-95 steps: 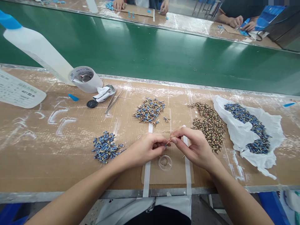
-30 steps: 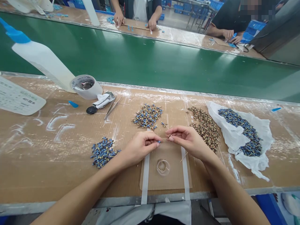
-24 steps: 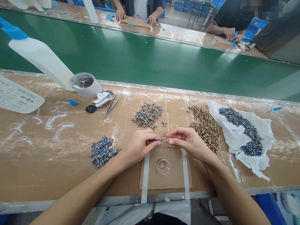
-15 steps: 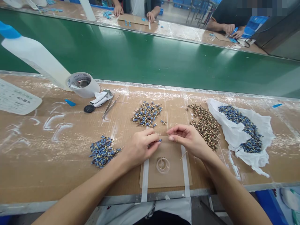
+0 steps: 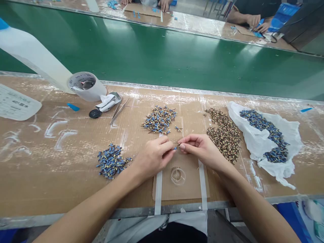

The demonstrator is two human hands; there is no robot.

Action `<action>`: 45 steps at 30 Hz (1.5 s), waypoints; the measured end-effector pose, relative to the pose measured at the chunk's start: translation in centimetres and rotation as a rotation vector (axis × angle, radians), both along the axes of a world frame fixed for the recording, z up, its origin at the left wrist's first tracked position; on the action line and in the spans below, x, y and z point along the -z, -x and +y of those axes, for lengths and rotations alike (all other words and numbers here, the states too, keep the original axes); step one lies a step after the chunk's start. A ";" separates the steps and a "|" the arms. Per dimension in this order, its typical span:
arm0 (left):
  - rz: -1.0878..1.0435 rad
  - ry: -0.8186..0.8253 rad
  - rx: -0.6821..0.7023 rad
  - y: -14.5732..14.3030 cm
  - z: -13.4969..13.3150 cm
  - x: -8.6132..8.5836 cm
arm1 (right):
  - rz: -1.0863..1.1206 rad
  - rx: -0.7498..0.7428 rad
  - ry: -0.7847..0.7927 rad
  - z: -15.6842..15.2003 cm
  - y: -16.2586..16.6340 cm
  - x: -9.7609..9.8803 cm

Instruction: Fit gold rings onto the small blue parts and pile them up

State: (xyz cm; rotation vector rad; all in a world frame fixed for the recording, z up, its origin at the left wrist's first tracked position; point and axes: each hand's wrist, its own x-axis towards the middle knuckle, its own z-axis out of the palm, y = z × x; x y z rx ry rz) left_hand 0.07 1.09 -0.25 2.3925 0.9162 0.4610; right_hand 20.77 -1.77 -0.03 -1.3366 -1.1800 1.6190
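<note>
My left hand (image 5: 158, 153) pinches a small blue piece (image 5: 175, 148) that pokes out past its fingertips. Close against it, my right hand (image 5: 196, 146) is closed on a tiny brown-and-gold piece (image 5: 178, 145); its exact shape is too small to make out. Both hands hover over a taped cardboard pad (image 5: 167, 192), where a small clear round dish (image 5: 178, 176) sits. Left of my left hand lies a pile of blue-and-yellow pieces (image 5: 113, 161). Beyond the hands is a heap of mixed blue-and-gold pieces (image 5: 159, 119). A pile of brown-and-gold pieces (image 5: 225, 138) spreads beside my right hand.
White paper (image 5: 291, 135) at right holds more blue pieces. Tweezers (image 5: 119, 112), a black cap (image 5: 95, 113), a white cup (image 5: 95, 91) and white bottles (image 5: 37, 55) stand or lie at left. A green belt (image 5: 152, 57) runs behind; co-workers' hands (image 5: 258, 25) are across it.
My two hands have come together, so the pieces at their fingertips now nearly meet. The whole view has shifted slightly. Across the belt, the co-workers' hands stay at their boards.
</note>
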 end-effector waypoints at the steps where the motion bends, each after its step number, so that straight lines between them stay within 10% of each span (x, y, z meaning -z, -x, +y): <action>1: -0.004 -0.003 0.000 0.0 0.0 0.1 | -0.004 -0.002 0.007 0.0 0.1 -0.1; 45: 0.041 -0.216 0.210 -0.2 0.0 -0.3 | -0.133 -0.223 -0.073 -1.1 0.3 -0.5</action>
